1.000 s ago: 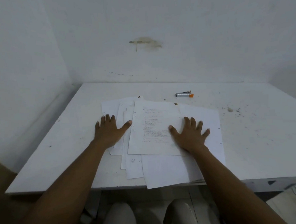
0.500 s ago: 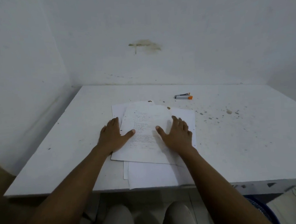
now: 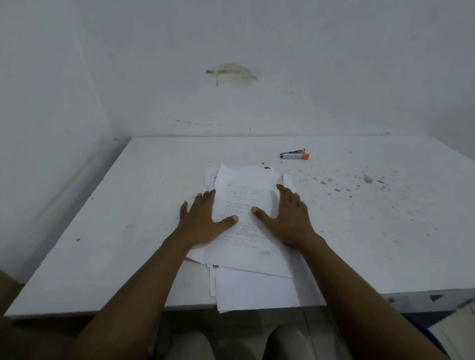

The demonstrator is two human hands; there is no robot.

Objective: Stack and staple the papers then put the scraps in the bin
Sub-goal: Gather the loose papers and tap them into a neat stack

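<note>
Several white papers [image 3: 245,196] lie in a loose, uneven pile in the middle of the white table [image 3: 110,241], the top sheet printed with text. The lowest sheets stick out over the table's front edge. My left hand [image 3: 202,220] presses flat against the pile's left side, fingers straight. My right hand [image 3: 287,215] presses flat on the pile's right side, thumb spread toward the left hand. A small silver stapler [image 3: 295,154] with an orange end lies beyond the pile to the right, away from both hands.
The table stands in a corner, with white walls [image 3: 224,56] behind and to the left. Small dark specks and scraps [image 3: 368,179] dot the table's right half. A white bag-like thing [image 3: 470,330] and a dark blue rim show at the bottom right, below the table.
Both hands have slid inward toward each other, pushing the spread sheets into a narrower pile. The stapler has not moved.
</note>
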